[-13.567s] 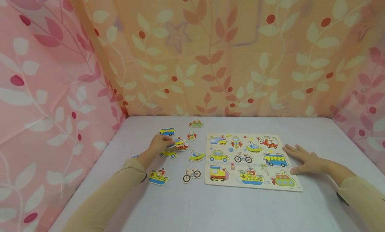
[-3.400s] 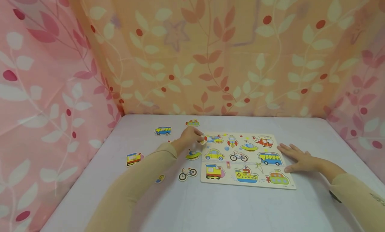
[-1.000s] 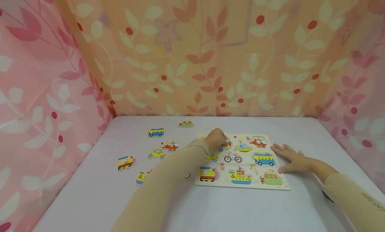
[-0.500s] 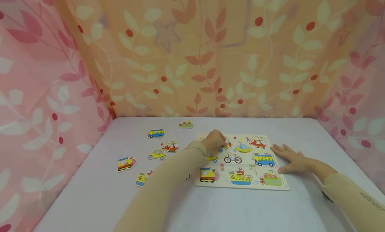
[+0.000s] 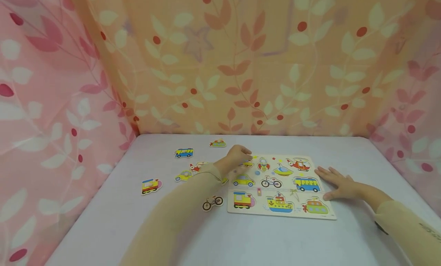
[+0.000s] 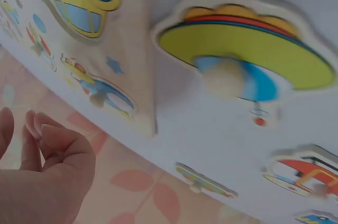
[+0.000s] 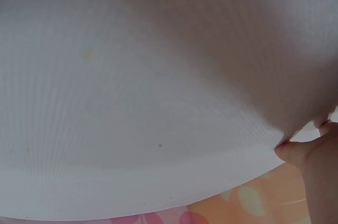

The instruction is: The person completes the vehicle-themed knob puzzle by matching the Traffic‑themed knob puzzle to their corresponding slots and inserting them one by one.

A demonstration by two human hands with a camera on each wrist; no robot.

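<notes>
My left hand hovers at the back left corner of a wooden knob puzzle board, fingers loosely bent and nothing between them. Just right of it, the rocket piece lies in its matching spot. In the left wrist view the airplane piece also sits in the board with its knob up, and the left hand shows thumb and fingers apart. My right hand rests spread on the table against the board's right edge. The right wrist view catches only part of it.
Loose knobbed pieces lie left of the board: train, bus, submarine, car, helicopter and bicycle. The flying saucer piece is mostly behind my left sleeve in the head view. A floral curtain surrounds the table.
My left hand earlier carried the rocket piece from the table to the board. Since half a second ago it has let go and drawn back left. The right hand stays put.
</notes>
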